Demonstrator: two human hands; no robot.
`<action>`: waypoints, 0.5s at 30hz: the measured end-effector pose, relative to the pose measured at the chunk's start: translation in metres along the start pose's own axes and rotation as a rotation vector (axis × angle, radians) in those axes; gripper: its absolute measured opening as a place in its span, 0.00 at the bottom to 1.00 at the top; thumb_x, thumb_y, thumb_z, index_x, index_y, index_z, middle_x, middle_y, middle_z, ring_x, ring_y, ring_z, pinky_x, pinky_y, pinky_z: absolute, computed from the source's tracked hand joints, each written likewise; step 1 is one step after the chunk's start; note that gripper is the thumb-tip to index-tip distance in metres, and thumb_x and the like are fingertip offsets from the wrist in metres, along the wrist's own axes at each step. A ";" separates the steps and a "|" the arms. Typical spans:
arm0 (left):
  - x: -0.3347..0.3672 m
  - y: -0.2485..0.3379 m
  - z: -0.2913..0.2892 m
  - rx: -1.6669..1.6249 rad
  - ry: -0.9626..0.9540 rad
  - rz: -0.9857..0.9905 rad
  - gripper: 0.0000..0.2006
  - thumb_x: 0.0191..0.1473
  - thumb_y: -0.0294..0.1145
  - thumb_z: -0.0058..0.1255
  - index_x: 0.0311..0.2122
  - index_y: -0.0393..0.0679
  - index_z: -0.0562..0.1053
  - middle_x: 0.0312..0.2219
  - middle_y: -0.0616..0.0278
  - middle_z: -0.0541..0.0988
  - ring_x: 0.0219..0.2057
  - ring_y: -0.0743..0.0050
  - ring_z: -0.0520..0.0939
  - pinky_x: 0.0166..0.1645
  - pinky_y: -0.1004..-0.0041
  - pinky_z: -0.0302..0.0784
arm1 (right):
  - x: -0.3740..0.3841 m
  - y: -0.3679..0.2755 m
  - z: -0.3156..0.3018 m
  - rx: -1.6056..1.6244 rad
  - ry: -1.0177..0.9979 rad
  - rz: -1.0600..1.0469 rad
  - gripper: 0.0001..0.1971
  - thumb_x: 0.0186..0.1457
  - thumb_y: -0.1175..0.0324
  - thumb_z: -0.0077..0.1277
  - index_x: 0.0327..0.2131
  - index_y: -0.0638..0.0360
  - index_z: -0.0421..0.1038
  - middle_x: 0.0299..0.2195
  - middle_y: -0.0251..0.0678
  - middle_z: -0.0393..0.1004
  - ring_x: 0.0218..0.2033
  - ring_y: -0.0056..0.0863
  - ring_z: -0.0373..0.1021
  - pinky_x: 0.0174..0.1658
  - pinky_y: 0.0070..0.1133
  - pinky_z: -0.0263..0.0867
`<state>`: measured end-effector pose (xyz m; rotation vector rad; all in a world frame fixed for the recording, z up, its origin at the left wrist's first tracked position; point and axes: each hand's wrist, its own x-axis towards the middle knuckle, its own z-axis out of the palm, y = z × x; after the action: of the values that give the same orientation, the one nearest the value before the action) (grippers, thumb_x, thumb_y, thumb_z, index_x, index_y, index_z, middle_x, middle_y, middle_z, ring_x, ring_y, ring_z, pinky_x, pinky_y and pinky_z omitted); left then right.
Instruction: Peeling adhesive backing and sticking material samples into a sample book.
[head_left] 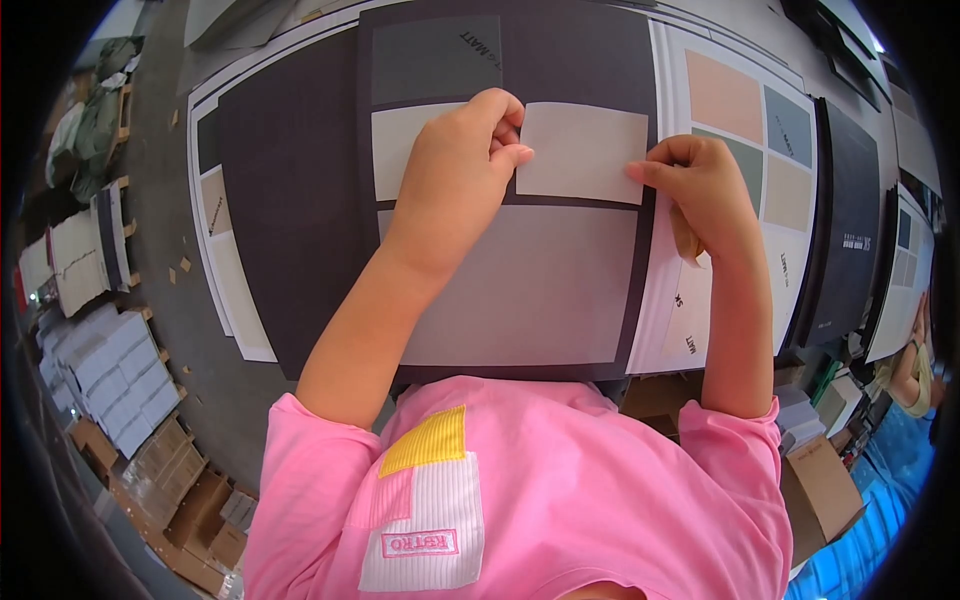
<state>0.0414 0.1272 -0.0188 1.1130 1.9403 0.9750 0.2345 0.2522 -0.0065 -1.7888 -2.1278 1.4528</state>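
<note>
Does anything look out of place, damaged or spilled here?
One thing: small tan scraps lie scattered on the grey floor to the left, looking like stray litter. On the dark board, no damage or spill shows; the pale card between the left hand and right hand looks roughly level.

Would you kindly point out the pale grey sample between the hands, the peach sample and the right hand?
Pale grey sample [582,153]: head view, centre of face.
Peach sample [724,95]: head view, centre of face.
Right hand [712,188]: head view, back of hand.
</note>
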 end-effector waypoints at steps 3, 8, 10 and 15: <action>-0.001 -0.002 0.001 0.009 0.011 0.020 0.08 0.51 0.22 0.58 0.37 0.37 0.73 0.25 0.65 0.77 0.28 0.79 0.75 0.35 0.78 0.71 | 0.002 0.003 0.002 -0.005 0.004 -0.016 0.10 0.50 0.69 0.63 0.29 0.67 0.76 0.19 0.33 0.72 0.16 0.18 0.64 0.23 0.17 0.61; -0.004 -0.002 0.003 -0.004 0.021 0.007 0.08 0.51 0.21 0.58 0.37 0.37 0.73 0.25 0.65 0.77 0.28 0.79 0.75 0.35 0.78 0.72 | -0.005 -0.008 -0.003 0.012 -0.017 0.027 0.11 0.49 0.68 0.62 0.28 0.69 0.76 0.19 0.33 0.71 0.17 0.20 0.65 0.23 0.23 0.63; -0.004 -0.002 0.004 -0.008 0.027 0.016 0.09 0.51 0.21 0.59 0.38 0.37 0.73 0.25 0.65 0.77 0.28 0.79 0.75 0.35 0.78 0.72 | -0.007 -0.011 -0.005 0.066 -0.066 0.091 0.11 0.50 0.69 0.61 0.29 0.69 0.75 0.17 0.34 0.69 0.09 0.22 0.62 0.14 0.24 0.56; -0.004 -0.002 0.006 0.004 0.031 0.015 0.09 0.51 0.21 0.59 0.39 0.37 0.74 0.26 0.66 0.77 0.28 0.80 0.74 0.35 0.79 0.72 | -0.003 -0.001 0.000 0.098 -0.028 0.047 0.10 0.52 0.70 0.59 0.29 0.70 0.73 0.15 0.33 0.66 0.05 0.23 0.58 0.10 0.25 0.49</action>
<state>0.0473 0.1247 -0.0222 1.1227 1.9615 1.0025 0.2346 0.2500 -0.0039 -1.8071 -2.0019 1.5718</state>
